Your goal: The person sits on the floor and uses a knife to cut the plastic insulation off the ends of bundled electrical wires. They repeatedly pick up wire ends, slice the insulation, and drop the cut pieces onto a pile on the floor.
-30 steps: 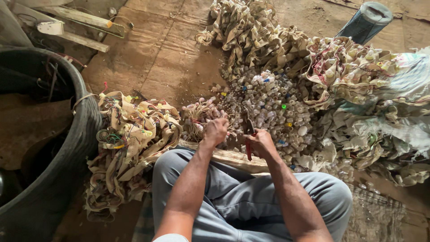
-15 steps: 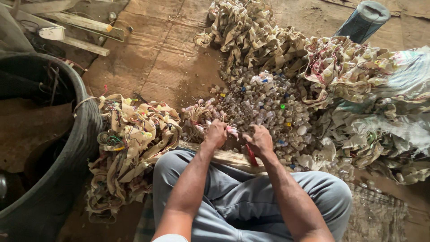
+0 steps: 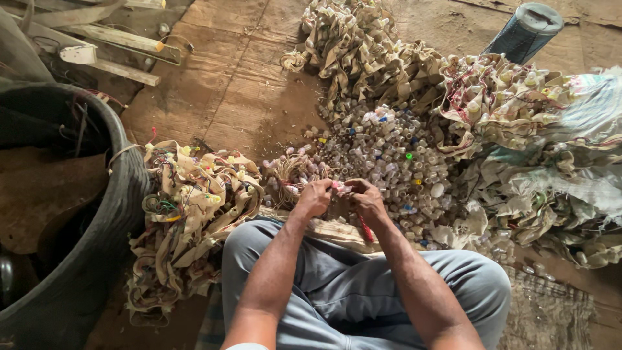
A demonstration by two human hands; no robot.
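Since a moment before, the two hands had drawn together above the knees at lower centre, so the work had moved from reaching to gripping. The left hand (image 3: 315, 198) had its fingers curled shut on a small pale socket piece (image 3: 338, 187); the right hand (image 3: 367, 199) pinched the same piece and gripped a red-handled tool (image 3: 365, 228). Beyond lay a heap of little plastic caps (image 3: 395, 152), and cloth strips (image 3: 353, 45) at the upper centre

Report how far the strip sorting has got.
Done: a heap of loose caps ahead, and limp strips piled beside the tub. In hand: the left hand and right hand pinch one small piece, a red tool below. Left: big tangled strip piles.
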